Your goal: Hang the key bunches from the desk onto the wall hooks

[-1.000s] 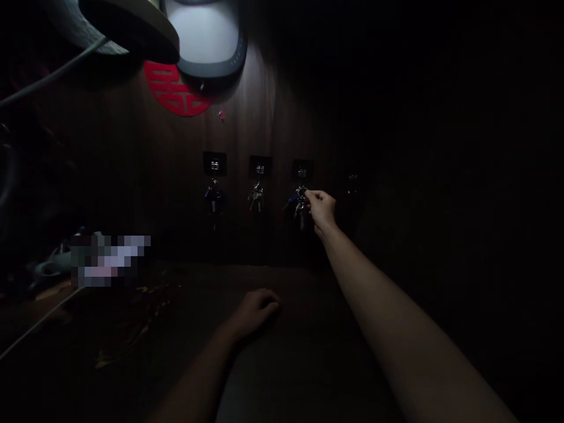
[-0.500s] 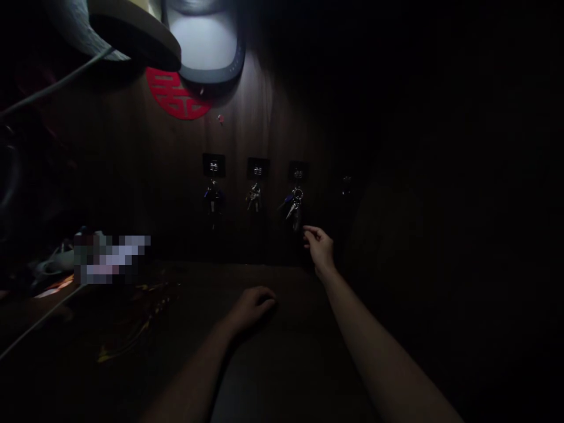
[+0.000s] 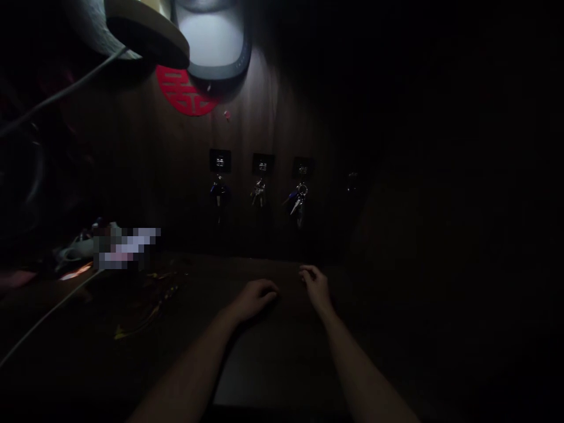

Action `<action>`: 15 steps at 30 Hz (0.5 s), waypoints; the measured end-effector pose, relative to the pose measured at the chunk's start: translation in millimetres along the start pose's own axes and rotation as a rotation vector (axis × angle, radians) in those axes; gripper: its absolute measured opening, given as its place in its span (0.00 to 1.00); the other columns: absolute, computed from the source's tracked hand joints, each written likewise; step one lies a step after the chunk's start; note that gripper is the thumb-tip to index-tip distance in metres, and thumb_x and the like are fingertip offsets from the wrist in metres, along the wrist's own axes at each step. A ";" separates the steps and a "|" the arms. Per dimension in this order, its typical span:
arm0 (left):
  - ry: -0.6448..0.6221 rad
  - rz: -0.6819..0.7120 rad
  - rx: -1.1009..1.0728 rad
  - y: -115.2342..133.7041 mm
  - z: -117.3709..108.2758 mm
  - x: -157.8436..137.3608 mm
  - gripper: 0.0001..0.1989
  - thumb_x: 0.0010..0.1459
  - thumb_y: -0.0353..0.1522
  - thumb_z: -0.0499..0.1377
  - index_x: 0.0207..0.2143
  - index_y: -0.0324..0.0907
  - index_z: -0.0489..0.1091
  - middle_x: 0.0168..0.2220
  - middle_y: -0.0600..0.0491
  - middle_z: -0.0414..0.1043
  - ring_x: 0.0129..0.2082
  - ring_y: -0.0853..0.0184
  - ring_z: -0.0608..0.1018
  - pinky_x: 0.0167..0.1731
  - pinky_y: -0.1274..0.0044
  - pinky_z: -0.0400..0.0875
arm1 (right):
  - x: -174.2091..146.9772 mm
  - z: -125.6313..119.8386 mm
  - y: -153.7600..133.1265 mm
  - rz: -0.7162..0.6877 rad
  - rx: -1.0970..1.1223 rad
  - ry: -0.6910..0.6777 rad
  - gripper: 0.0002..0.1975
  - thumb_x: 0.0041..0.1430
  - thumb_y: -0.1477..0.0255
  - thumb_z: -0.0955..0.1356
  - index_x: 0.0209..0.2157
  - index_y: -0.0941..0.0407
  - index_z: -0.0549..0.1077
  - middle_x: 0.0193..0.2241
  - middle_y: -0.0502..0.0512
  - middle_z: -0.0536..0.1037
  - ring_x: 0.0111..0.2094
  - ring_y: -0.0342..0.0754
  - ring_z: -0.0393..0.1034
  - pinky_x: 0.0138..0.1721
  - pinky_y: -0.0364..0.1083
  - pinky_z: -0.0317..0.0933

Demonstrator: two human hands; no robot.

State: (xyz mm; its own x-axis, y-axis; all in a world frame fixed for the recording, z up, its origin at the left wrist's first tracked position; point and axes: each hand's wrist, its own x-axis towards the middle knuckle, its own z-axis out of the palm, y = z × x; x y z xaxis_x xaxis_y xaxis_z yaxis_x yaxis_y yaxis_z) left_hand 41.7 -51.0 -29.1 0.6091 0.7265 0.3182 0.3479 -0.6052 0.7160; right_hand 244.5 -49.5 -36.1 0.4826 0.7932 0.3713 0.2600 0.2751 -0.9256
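Note:
My left hand (image 3: 257,298) rests on the dark tabletop (image 3: 273,364), thumb apart from its loosely bent fingers, with nothing seen in it. To its right, my right hand (image 3: 316,285) is raised at the back of the table, fingers half bent and apart, holding nothing that I can see. Above it, a bunch of keys (image 3: 298,202) with a blue tag hangs from the third wall hook (image 3: 303,168), apart from the hand. A second key bunch (image 3: 258,192) hangs from the middle hook (image 3: 263,165), and a third key bunch (image 3: 218,192) from the left hook (image 3: 220,161).
A lit lamp or device (image 3: 214,44) and a red round paper cutout (image 3: 187,94) are on the wall at top. Another small hook (image 3: 352,182) glints at right. A white cable (image 3: 57,308), yellowish tassel-like strands (image 3: 147,314) and blurred items lie at left. Deep shadow covers the right side.
My right hand has come down from beside the right-hand keys toward the tabletop. My left hand stays in place. The view has shifted slightly.

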 end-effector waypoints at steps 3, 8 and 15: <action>-0.054 -0.001 0.060 4.9 -7.0 -1.0 0.11 0.56 0.32 0.53 0.39 0.42 0.71 0.41 0.52 0.74 0.42 0.68 0.74 0.44 0.78 0.66 | 1.7 -0.1 4.0 0.012 -0.031 0.010 0.13 0.40 0.63 0.64 0.25 0.57 0.72 0.22 0.54 0.75 0.25 0.48 0.69 0.27 0.45 0.60; -0.128 -0.012 0.232 13.8 -34.8 -9.9 0.13 0.55 0.31 0.53 0.42 0.44 0.70 0.43 0.53 0.73 0.42 0.67 0.74 0.44 0.77 0.66 | 3.5 -0.1 6.2 0.019 -0.043 -0.030 0.13 0.40 0.63 0.64 0.26 0.57 0.72 0.21 0.54 0.75 0.23 0.47 0.68 0.26 0.44 0.59; 0.209 -0.259 0.747 -20.7 -113.3 -48.4 0.18 0.54 0.35 0.54 0.46 0.41 0.69 0.54 0.45 0.64 0.53 0.58 0.66 0.53 0.69 0.57 | 4.1 1.2 5.4 0.035 -0.069 -0.097 0.12 0.38 0.64 0.64 0.25 0.56 0.72 0.20 0.52 0.74 0.22 0.47 0.66 0.25 0.44 0.58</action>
State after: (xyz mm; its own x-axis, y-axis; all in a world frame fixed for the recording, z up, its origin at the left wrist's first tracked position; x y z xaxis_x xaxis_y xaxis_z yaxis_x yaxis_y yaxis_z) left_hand -75.8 -36.8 11.0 0.3246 0.8740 0.3616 0.8875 -0.4137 0.2032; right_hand 246.9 -44.1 -39.7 0.4099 0.8517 0.3264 0.3030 0.2104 -0.9295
